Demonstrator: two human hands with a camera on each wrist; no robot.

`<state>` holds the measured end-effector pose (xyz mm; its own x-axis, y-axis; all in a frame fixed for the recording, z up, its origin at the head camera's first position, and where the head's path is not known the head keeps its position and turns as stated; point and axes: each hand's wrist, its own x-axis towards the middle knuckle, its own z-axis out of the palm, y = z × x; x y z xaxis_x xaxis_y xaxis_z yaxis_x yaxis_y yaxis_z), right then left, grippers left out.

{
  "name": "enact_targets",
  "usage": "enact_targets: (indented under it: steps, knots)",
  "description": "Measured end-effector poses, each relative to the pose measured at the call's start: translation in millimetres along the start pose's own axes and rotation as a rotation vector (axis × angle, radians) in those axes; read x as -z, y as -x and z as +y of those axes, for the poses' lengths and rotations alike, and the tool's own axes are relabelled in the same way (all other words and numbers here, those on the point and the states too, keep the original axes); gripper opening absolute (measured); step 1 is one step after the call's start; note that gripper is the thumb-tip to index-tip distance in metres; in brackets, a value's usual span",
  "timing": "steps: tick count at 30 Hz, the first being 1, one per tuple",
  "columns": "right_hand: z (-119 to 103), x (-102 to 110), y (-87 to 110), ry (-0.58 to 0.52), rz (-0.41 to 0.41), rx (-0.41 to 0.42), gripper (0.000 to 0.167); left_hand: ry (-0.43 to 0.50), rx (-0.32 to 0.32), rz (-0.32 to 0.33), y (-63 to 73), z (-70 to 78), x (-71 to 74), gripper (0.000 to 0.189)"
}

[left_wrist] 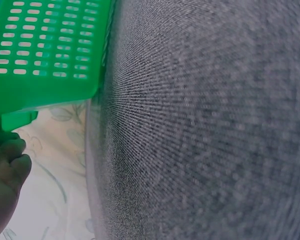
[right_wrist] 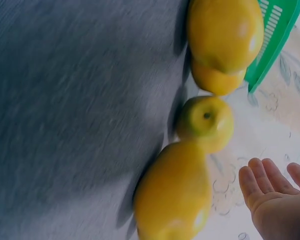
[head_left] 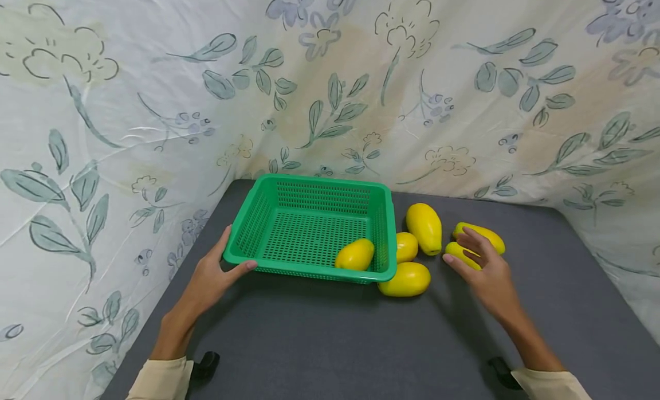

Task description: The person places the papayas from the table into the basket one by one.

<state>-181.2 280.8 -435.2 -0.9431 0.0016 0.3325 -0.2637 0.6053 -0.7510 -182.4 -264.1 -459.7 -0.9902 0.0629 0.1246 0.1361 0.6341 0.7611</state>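
Observation:
My left hand (head_left: 208, 279) grips the left front corner of a green plastic basket (head_left: 309, 269), thumb on the front rim and fingers along the left side. In the left wrist view, the basket's slotted wall (left_wrist: 45, 92) stands beside the curled fingers. One yellow mango (head_left: 354, 255) lies inside, near the front right corner. My right hand (head_left: 490, 279) hovers with spread, loosely bent fingers over a mango (head_left: 456, 251), partly hidden behind it. Another mango (head_left: 490, 237) lies just beyond. The right wrist view shows the palm (right_wrist: 275, 210) holding nothing, apart from the fruit.
Right of the basket lie a large upright-pointing mango (head_left: 424, 228), a smaller one (head_left: 406, 247) partly behind the basket wall, and one (head_left: 405, 279) at the front corner. All rest on a dark grey table (head_left: 319, 342). A floral cloth (head_left: 330, 73) hangs behind and at both sides.

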Motion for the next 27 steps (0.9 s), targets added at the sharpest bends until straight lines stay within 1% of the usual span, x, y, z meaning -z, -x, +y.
enact_targets:
  steps: [12, 17, 22, 27]
  knots:
    - [20, 20, 0.7, 0.116, 0.046, -0.050, 0.081, 0.000, 0.004, 0.003, 0.0, 1.0, 0.8, 0.106]
    - [28, 27, -0.7, 0.136, 0.028, -0.084, 0.085, 0.002, 0.008, 0.003, 0.2, -0.2, -0.1, 0.106]
    - [34, 33, 0.1, 0.159, 0.010, -0.137, 0.088, 0.003, 0.003, 0.004, 0.2, -0.4, -1.3, 0.106]
    - [43, 38, 1.9, 0.162, -0.007, -0.152, 0.090, 0.006, -0.002, 0.009, 0.2, -0.4, -1.9, 0.105]
